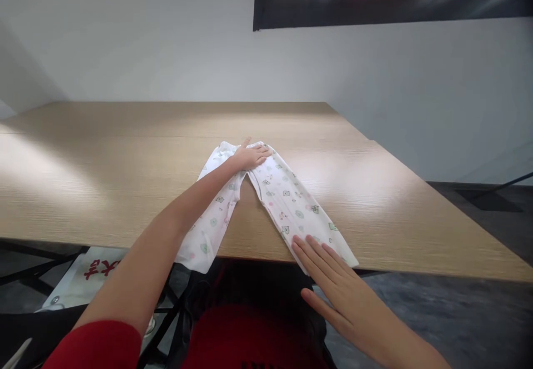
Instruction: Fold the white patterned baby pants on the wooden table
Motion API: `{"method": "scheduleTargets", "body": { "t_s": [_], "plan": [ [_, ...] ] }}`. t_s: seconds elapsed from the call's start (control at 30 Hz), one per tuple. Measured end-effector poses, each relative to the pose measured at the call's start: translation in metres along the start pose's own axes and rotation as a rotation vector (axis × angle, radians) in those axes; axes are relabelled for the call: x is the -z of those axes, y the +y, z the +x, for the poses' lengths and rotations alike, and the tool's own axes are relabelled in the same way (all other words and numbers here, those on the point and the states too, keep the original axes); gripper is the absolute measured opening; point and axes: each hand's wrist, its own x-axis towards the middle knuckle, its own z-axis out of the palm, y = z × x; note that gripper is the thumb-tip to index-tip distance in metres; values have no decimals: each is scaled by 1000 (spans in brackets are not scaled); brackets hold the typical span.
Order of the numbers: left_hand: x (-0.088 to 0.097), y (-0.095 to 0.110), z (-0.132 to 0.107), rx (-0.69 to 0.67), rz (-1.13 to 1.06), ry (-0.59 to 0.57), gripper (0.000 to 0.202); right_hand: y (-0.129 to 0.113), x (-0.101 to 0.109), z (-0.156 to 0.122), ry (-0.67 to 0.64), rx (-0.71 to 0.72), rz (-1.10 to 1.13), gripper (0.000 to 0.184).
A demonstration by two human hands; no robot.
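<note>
A pair of white children's trousers point(287, 191) with small green, grey and pink prints lies spread on the wooden table. Its waistband points away from me, and both leg ends reach past the near edge. My left hand point(252, 156) rests flat on the upper part by the waistband, fingers extended. Over the lower end of the right trouser leg, my right hand point(333, 280) is stretched out, its fingertips on or just above the fabric. Neither hand grips the cloth. My left forearm covers part of the left trouser leg.
The wooden table point(125, 185) runs to a grey wall point(166, 35), with a dark-framed window point(358, 10) at upper right. Below the table's left side are black metal legs point(37, 272) and a white bag point(87, 272) with red characters. Dark floor point(458, 313) shows at the right.
</note>
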Motion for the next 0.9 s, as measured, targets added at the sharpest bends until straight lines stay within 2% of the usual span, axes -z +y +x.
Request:
{"method": "scheduleTargets", "body": {
  "t_s": [0.1, 0.17, 0.23, 0.3, 0.37, 0.43, 0.5, 0.6, 0.67, 0.8, 0.9],
  "plan": [
    [13, 12, -36, 127, 29, 38, 47, 12, 23, 21, -52, -53, 138, 44],
    [19, 18, -73, 239, 34, 53, 49, 23, 37, 55, -40, -77, 222, 41],
    [20, 25, -114, 341, 19, 30, 50, 31, 42, 104, 11, -8, 274, 41],
    [17, 34, -147, 411, -11, -14, 50, 35, 37, 161, 55, 68, 282, 41],
    [10, 41, -165, 433, -45, -47, 51, 36, 23, 216, 49, 154, 282, 42],
    [4, 45, -168, 417, -78, -61, 51, 38, 4, 260, 8, 252, 237, 44],
    [-1, 46, -163, 396, -103, -64, 51, 44, -14, 287, -48, 291, 166, 45],
    [-8, 56, -171, 396, -119, -66, 50, 58, -33, 302, -121, 304, 90, 47],
    [-15, 74, -194, 428, -108, -37, 50, 66, -39, 302, -141, 312, 58, 48],
    [-28, 119, -250, 507, -6, 99, 52, 69, -41, 303, -143, 293, 18, 49],
    [-23, 134, -261, 515, 89, 115, 52, 65, -41, 305, -156, 276, 28, 49]
  ]
}}
